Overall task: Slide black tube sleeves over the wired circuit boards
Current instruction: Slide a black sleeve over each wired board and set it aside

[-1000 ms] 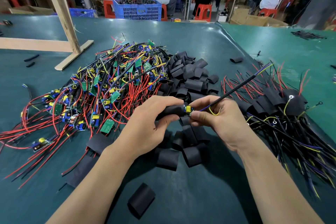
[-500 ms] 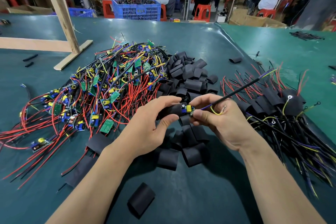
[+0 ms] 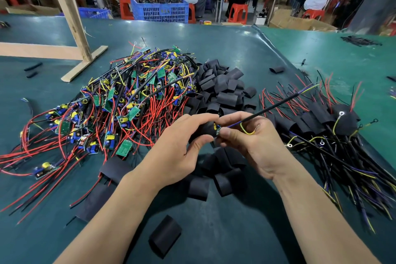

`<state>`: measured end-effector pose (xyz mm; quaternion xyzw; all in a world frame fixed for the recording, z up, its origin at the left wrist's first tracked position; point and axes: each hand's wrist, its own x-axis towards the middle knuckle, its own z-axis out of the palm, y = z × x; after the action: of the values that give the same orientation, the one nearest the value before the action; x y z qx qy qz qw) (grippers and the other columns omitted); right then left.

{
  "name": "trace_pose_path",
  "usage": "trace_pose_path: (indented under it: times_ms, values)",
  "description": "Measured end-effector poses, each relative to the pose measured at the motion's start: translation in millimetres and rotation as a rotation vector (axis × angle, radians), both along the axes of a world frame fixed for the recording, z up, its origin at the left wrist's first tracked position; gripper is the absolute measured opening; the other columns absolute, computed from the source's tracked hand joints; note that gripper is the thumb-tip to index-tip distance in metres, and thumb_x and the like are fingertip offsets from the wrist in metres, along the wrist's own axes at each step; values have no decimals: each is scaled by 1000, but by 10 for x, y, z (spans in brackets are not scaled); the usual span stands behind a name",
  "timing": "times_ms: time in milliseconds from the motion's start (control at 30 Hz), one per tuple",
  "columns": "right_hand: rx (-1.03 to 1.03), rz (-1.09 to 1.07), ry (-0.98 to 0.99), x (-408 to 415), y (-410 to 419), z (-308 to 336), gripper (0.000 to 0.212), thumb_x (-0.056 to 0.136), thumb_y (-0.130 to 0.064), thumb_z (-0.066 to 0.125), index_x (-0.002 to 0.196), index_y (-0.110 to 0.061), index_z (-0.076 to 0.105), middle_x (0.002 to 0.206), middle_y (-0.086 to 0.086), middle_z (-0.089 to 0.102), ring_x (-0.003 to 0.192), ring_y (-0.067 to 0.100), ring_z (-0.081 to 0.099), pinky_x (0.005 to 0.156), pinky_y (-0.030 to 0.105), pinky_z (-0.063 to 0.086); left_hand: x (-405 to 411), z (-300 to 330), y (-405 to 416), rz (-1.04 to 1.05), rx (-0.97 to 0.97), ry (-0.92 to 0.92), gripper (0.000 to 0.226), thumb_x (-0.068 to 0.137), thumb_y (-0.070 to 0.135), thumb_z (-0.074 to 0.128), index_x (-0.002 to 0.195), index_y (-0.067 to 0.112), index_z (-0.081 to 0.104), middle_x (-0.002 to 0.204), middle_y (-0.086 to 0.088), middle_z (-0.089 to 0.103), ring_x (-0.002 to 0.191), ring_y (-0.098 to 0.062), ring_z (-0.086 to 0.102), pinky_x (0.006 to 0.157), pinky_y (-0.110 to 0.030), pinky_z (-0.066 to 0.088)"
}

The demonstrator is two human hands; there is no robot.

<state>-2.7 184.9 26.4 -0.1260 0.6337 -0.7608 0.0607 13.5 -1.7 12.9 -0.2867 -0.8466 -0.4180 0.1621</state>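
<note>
A dark green mat (image 3: 214, 231) is covering the worktable under and around the hands, meeting a brighter green surface (image 3: 342, 55) to their right. Far ahead to their left a bare wooden frame (image 3: 68, 10) is standing on the mat. Beyond, a blue plastic crate (image 3: 159, 9), red stools (image 3: 237, 13) and cardboard boxes (image 3: 300, 23) are lining a bench where seated workers are facing away.

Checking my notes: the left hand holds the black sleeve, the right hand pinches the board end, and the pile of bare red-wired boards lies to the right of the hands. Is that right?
Not quite. The head view shows the pile of bare red-wired boards to the left of the hands; already sleeved boards lie to the right. The left hand does hold the black sleeve, and the right hand pinches the board end.
</note>
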Motion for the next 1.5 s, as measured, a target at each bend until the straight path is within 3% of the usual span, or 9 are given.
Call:
trace_pose_path:
  times_ms: [233,467,633,800,933,1100,1200,1333,1500]
  values:
    - [72,-48,52,3,-45,-20,23,77,12,70,83,-10,68,73,1,70,66,14,67,63,24,57,1,-23,15,-20,-33,-40,63,90,16,66,147,14,39,126,0,60,119,-17,54,104,-29,41]
    - [45,-82,10,1,-77,-20,10,62,-6,76,68,-13,74,69,8,72,59,18,67,61,23,57,-23,-23,16,40,-32,-16,70,87,1,69,149,16,38,132,2,61,123,-11,54,106,-30,42]
    - [130,-61,12,6,1,-1,12,69,-14,72,78,-18,79,75,6,73,71,19,65,72,30,59,-49,-29,-4,65,-65,-14,71,88,12,71,149,21,37,135,10,59,118,-10,53,93,-25,45]
    - [-32,-116,-46,28,-151,-35,13,76,-7,68,86,-10,75,77,1,75,65,10,65,62,25,58,-47,-42,14,86,-16,-9,71,87,10,71,149,20,38,128,3,62,119,-16,58,105,-30,44]
    - [-41,-226,-20,37,-239,-29,13,70,-9,74,77,-19,79,80,11,74,73,21,64,72,43,56,-42,-48,28,106,11,13,70,87,10,71,149,19,39,125,-1,63,118,-17,59,105,-35,45]
    - [15,-260,4,40,-224,-44,12,70,-7,80,73,-17,75,69,6,69,62,18,63,58,32,54,-53,-52,28,105,3,39,71,85,0,72,147,14,41,132,3,61,123,-13,55,106,-31,43]
    - [-26,-248,-10,39,-211,-17,12,64,-11,81,73,-15,73,72,7,71,65,19,68,52,27,54,-58,-40,2,105,-11,42,70,85,9,74,147,15,42,130,1,62,120,-15,57,104,-34,45]
    - [-120,-260,-22,17,-136,23,10,64,-12,78,72,-17,73,74,4,72,69,19,71,53,24,54,-83,12,-113,249,-54,154,59,79,45,73,129,17,61,115,8,65,108,-13,57,100,-32,41]
    - [-149,-221,-54,11,-85,39,15,78,-3,72,91,-12,69,87,9,74,76,25,73,54,26,56,-99,-7,-137,293,-7,251,38,80,35,77,106,7,73,100,3,70,98,-19,63,89,-41,50]
